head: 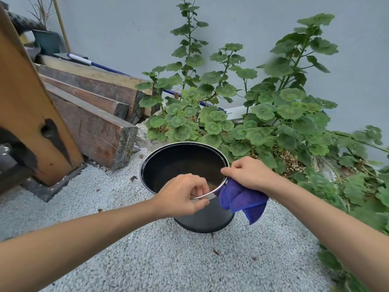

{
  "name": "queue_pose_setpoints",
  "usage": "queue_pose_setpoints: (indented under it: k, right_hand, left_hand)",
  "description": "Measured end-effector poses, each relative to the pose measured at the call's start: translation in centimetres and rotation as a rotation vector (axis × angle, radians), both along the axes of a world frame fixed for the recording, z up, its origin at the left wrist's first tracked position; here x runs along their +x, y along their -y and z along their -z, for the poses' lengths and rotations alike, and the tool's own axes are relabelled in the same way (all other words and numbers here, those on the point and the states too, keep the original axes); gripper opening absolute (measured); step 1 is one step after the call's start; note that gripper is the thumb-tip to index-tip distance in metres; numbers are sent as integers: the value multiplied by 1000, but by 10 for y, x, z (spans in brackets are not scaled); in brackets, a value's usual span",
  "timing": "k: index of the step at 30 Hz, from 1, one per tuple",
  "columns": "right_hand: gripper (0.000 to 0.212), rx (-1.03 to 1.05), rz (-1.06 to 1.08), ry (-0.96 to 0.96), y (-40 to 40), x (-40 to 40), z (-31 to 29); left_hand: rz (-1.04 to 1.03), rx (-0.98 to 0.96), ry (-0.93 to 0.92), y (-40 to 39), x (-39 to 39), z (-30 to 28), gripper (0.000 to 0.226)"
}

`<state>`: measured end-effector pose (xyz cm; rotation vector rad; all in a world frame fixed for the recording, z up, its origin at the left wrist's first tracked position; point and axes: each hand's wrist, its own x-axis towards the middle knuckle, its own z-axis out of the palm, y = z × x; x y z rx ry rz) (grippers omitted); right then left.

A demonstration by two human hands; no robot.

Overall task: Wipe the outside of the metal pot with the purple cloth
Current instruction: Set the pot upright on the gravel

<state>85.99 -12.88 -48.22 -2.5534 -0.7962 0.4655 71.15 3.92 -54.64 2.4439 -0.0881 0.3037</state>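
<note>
Metal pot (202,218) stands upright on the white gravel (147,260), mouth open toward the camera, dark inside, some brownish residue low on the inner wall. Left hand (181,196) closed in a pinch over the near rim, thumb outside, fingers curled over the lip, steadying the pot. Right hand (250,172) also closed, clutching the purple cloth (242,200); its index finger rests on or just over the rim, exact contact hard to tell. Cloth is bunched under the right palm, pressed against the outer wall just below that grip, one corner hanging loose further down and clear of the ground. The two grips sit near each other along the rim, left one nearer the camera, right one to the side by the leafy plant (263,114). Stacked wooden planks (94,114) well away on the far side from both hands. Step looks like wiping just begun: cloth is on the outside at the top of the wall, most of the wall below it unwiped as far as can be judged. Next move likely needs the right hand to drag the cloth down or around the wall while the left keeps the rim pinned; pot may need turning to reach the far side, hidden here.
</note>
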Motion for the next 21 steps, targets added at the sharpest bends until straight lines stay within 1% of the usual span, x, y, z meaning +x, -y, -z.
queue_pose_setpoints:
  k: [2, 4, 5, 6, 7, 8, 9, 11, 12, 13, 16, 19, 21]
  right_hand:
    - [42, 13, 11, -38, 8, 7, 6]
    - [40, 16, 28, -66, 15, 11, 10]
    - [40, 11, 29, -61, 18, 12, 12]
    - [40, 9, 31, -54, 20, 13, 13]
    - [41, 11, 36, -48, 21, 14, 15]
    - [43, 14, 43, -44, 21, 14, 16]
    - [47, 12, 52, -38, 20, 14, 17]
    - [57, -23, 63, -3, 18, 13, 18]
    - [58, -47, 67, 21, 17, 13, 18]
    - [57, -71, 73, 43, 16, 13, 18]
    - [49, -142, 99, 127, 14, 11, 18]
    - [47, -214, 126, 312, 10, 5, 20]
    - [46, -254, 114, 413, 8, 5, 21]
  left_hand:
    - [32, 29, -15, -10, -5, 2, 24]
    - [-13, -14, 5, -29, -8, 1, 29]
    - [-98, -32, 43, -41, -9, 1, 29]
    - [-221, -11, 86, -53, -7, 0, 28]
    - [-362, 56, 106, -66, -5, 0, 27]
    - [-499, 141, 74, -78, -2, 1, 27]
    - [-608, 215, -21, -89, 1, 1, 30]
    - [-728, 305, -272, -104, 5, 6, 39]
    - [-753, 327, -354, -109, 5, 9, 42]
    - [-764, 331, -393, -111, 6, 12, 42]
    - [-715, 308, -447, -114, 10, 14, 38]
    - [-611, 387, -469, -116, 10, 4, 41]
    - [-584, 438, -453, -118, 5, -3, 43]
